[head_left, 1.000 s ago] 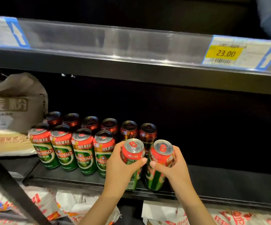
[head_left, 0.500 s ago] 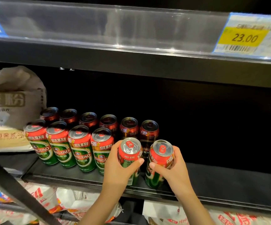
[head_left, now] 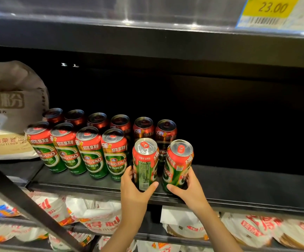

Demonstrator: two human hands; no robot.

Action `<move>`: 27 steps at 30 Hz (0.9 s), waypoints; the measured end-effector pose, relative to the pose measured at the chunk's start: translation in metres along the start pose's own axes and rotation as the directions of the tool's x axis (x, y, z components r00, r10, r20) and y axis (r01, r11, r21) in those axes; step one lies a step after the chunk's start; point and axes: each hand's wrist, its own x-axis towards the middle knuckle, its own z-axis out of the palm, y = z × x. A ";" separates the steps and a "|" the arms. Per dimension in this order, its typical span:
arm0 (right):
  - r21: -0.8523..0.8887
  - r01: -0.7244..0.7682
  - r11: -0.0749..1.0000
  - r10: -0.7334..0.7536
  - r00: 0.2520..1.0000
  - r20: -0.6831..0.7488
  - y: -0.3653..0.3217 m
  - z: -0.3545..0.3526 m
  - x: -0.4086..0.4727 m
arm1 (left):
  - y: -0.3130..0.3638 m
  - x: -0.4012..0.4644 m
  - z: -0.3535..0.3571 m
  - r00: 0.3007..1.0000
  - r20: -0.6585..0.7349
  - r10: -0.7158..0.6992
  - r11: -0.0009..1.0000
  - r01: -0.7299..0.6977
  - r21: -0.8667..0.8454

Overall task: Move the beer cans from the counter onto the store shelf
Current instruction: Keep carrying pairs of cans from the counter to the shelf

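The left hand (head_left: 134, 190) curls its thumb and fingers round the bottom of a smooth, round metal can (head_left: 144, 163), red on top and green below. The right hand (head_left: 190, 190) wraps the same way round a second can (head_left: 177, 164) just beside it. Both cans are at the front of the flat black shelf (head_left: 247, 190); I cannot quite tell if their bottoms touch it. To the left stand two rows of shiny cans (head_left: 85, 142). A soft, crinkly flour sack (head_left: 11, 99) sits further left.
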 end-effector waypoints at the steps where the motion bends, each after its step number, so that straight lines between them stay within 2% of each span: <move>1: -0.012 -0.004 1.000 0.004 1.000 -0.005 0.000 0.001 0.000 | -0.001 -0.001 0.002 1.000 -0.016 -0.010 1.000 0.010 -0.009; 5: -0.009 -0.009 1.000 0.008 0.998 -0.061 0.001 0.006 -0.001 | -0.004 0.000 0.002 0.999 -0.042 -0.021 1.000 0.021 -0.019; 10: 0.004 -0.010 1.000 0.010 0.992 -0.125 -0.001 0.015 0.000 | -0.010 0.001 -0.008 0.999 0.030 0.021 0.999 -0.021 -0.029; 15: -0.024 -0.010 1.000 0.010 0.999 -0.036 0.002 0.013 -0.003 | -0.016 0.002 -0.017 0.988 0.091 0.128 0.991 -0.130 0.012; 19: -0.020 -0.015 1.000 0.016 1.000 0.020 0.002 0.002 -0.003 | -0.015 0.005 -0.020 0.981 0.133 0.142 0.988 -0.150 0.046; 23: -0.022 -0.009 1.000 0.008 0.998 -0.056 0.002 0.010 -0.001 | -0.017 0.002 -0.018 0.989 0.109 0.096 0.995 -0.099 0.017; 27: -0.077 0.026 0.997 -0.035 0.992 -0.117 0.002 0.023 0.004 | -0.021 -0.001 -0.014 0.989 0.059 0.134 0.989 -0.138 0.060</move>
